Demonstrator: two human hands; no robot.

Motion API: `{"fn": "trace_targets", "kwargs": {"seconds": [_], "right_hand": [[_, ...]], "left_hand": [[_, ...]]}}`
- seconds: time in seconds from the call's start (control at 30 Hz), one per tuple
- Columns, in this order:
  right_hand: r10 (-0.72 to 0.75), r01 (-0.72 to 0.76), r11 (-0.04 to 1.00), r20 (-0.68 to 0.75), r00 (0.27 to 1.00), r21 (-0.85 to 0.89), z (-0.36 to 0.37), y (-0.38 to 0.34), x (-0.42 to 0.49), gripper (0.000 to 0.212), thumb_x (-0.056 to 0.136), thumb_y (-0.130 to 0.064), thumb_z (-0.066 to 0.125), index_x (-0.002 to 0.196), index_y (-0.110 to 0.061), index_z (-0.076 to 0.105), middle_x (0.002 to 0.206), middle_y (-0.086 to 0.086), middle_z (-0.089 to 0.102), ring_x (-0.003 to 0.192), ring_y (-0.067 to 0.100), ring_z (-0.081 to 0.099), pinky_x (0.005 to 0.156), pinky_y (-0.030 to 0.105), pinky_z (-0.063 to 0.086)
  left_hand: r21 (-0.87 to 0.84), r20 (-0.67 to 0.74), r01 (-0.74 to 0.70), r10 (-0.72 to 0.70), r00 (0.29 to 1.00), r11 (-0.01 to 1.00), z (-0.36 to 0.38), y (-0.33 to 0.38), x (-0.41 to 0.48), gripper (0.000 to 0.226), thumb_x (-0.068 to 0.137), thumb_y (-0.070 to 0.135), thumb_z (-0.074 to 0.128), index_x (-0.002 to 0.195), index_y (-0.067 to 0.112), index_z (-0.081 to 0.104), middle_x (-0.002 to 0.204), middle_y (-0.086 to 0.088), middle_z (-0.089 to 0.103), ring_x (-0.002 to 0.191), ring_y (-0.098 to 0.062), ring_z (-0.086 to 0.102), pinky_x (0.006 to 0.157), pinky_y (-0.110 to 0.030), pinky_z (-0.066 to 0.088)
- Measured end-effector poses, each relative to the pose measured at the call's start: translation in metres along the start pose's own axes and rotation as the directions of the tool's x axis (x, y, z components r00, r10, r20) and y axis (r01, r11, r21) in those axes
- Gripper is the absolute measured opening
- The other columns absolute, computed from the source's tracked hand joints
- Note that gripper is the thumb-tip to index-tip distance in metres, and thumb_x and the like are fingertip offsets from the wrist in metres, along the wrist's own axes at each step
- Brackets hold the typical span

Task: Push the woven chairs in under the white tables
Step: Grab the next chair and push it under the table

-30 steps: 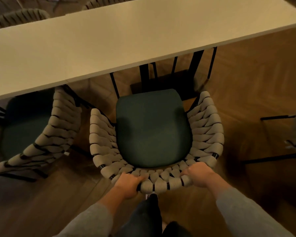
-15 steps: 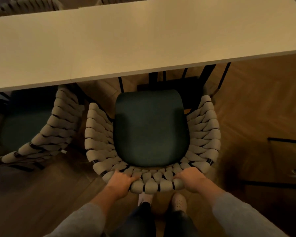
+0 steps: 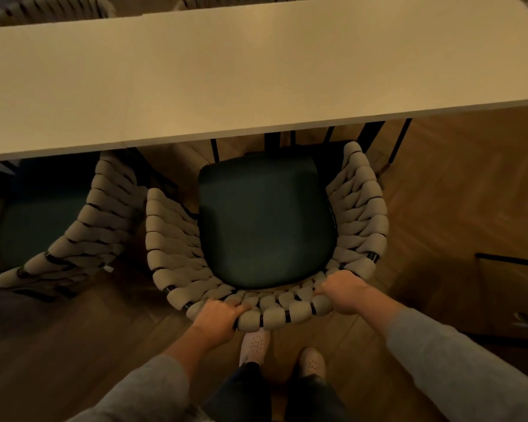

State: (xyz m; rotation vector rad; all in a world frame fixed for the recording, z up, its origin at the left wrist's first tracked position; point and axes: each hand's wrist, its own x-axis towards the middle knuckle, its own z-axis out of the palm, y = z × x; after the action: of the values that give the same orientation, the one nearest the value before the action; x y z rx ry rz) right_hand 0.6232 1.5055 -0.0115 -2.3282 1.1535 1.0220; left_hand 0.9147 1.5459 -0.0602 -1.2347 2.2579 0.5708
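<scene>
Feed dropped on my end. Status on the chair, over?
Left hand and right hand gripping woven chair back rim. Green seat not yet under white table. Black table legs just ahead; neighbouring chair close on left.

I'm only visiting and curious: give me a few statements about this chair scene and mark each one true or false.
1. The left hand and the right hand both grip the back rim of the woven chair. True.
2. Its seat cushion is bright red. False: it is dark green.
3. The chair is fully hidden under the white table. False: nearly the whole cushion shows in front of the table's edge.
4. A second woven chair stands to its left, partly under the table. True.
5. The person is barefoot. False: they wear light perforated shoes.
</scene>
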Motion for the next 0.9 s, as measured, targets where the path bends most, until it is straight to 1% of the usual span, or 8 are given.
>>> {"fn": "trace_targets", "kwargs": {"seconds": [0.1, 0.13, 0.3, 0.43, 0.53, 0.63, 0.77, 0.9], "right_hand": [[-0.011, 0.011, 1.000, -0.002, 1.000, 0.002, 0.005, 0.019, 0.000, 0.041, 0.096, -0.007, 0.047, 0.133, -0.021, 0.053, 0.118, 0.008, 0.062, 0.107, 0.025, 0.059, 0.078, 0.032, 0.043], [-0.014, 0.014, 1.000, -0.001, 1.000, 0.003, 0.007, 0.025, 0.000, 0.042, 0.095, -0.007, 0.047, 0.134, -0.021, 0.053, 0.117, 0.007, 0.062, 0.106, 0.024, 0.059, 0.076, 0.031, 0.041], [0.010, -0.011, 0.999, 0.009, 1.000, 0.038, 0.015, 0.046, 0.003, 0.043, 0.095, -0.010, 0.048, 0.136, -0.025, 0.052, 0.118, 0.004, 0.062, 0.107, 0.021, 0.058, 0.083, 0.031, 0.043], [0.031, -0.030, 0.996, -0.009, 0.999, 0.083, 0.010, 0.055, 0.014, 0.045, 0.096, -0.012, 0.047, 0.138, -0.029, 0.049, 0.118, 0.003, 0.062, 0.108, 0.021, 0.058, 0.080, 0.030, 0.040], [0.037, -0.033, 0.995, -0.038, 0.999, 0.094, 0.003, 0.059, 0.027, 0.042, 0.096, -0.014, 0.047, 0.135, -0.029, 0.051, 0.116, 0.003, 0.063, 0.106, 0.021, 0.059, 0.079, 0.030, 0.041], [0.040, -0.037, 0.996, -0.039, 0.998, 0.077, -0.004, 0.063, 0.040, 0.041, 0.097, -0.014, 0.047, 0.136, -0.027, 0.051, 0.119, 0.004, 0.062, 0.109, 0.023, 0.059, 0.085, 0.033, 0.045], [0.054, -0.046, 0.993, -0.070, 0.996, 0.108, -0.015, 0.068, 0.059, 0.036, 0.096, -0.016, 0.048, 0.130, -0.027, 0.055, 0.118, 0.003, 0.064, 0.108, 0.021, 0.060, 0.086, 0.033, 0.047], [0.075, -0.066, 0.991, -0.073, 0.995, 0.119, -0.030, 0.069, 0.075, 0.036, 0.096, -0.017, 0.048, 0.130, -0.027, 0.054, 0.120, 0.003, 0.063, 0.110, 0.022, 0.059, 0.092, 0.036, 0.048]], "left_hand": [[-0.032, -0.020, -0.029, 0.028, 0.999, 0.999, -0.004, 0.011, 0.012, 0.049, 0.098, 0.030, 0.046, 0.145, 0.032, 0.036, 0.139, 0.002, 0.051, 0.115, -0.017, 0.056, 0.096, -0.033, 0.045], [-0.041, -0.030, -0.039, 0.037, 0.999, 0.998, -0.006, 0.014, 0.016, 0.047, 0.098, 0.030, 0.047, 0.144, 0.031, 0.037, 0.137, 0.002, 0.052, 0.113, -0.017, 0.057, 0.094, -0.032, 0.046], [-0.055, -0.026, -0.034, 0.033, 0.999, 0.998, -0.012, 0.027, 0.034, 0.045, 0.098, 0.027, 0.049, 0.142, 0.027, 0.039, 0.130, -0.001, 0.057, 0.110, -0.018, 0.058, 0.093, -0.034, 0.048], [0.021, -0.040, -0.021, 0.022, 0.999, 1.000, -0.029, 0.015, 0.050, 0.045, 0.098, 0.028, 0.048, 0.143, 0.028, 0.040, 0.128, -0.002, 0.060, 0.108, -0.019, 0.060, 0.091, -0.034, 0.049], [0.027, -0.031, 0.001, 0.000, 1.000, 1.000, -0.041, 0.001, 0.058, 0.048, 0.098, 0.026, 0.050, 0.145, 0.030, 0.038, 0.132, -0.001, 0.058, 0.110, -0.019, 0.059, 0.094, -0.034, 0.048], [0.047, -0.012, 0.001, -0.001, 1.000, 0.999, -0.048, -0.009, 0.068, 0.050, 0.099, 0.024, 0.049, 0.146, 0.030, 0.035, 0.135, -0.002, 0.055, 0.113, -0.019, 0.058, 0.096, -0.034, 0.048], [0.103, 0.009, -0.001, 0.000, 1.000, 0.995, -0.058, -0.029, 0.082, 0.051, 0.100, 0.024, 0.046, 0.149, 0.030, 0.031, 0.137, -0.003, 0.054, 0.114, -0.020, 0.058, 0.096, -0.036, 0.048], [0.150, -0.001, 0.022, -0.022, 1.000, 0.988, -0.069, -0.052, 0.092, 0.049, 0.101, 0.026, 0.043, 0.148, 0.032, 0.032, 0.142, -0.001, 0.050, 0.123, -0.020, 0.053, 0.104, -0.038, 0.041]]}}
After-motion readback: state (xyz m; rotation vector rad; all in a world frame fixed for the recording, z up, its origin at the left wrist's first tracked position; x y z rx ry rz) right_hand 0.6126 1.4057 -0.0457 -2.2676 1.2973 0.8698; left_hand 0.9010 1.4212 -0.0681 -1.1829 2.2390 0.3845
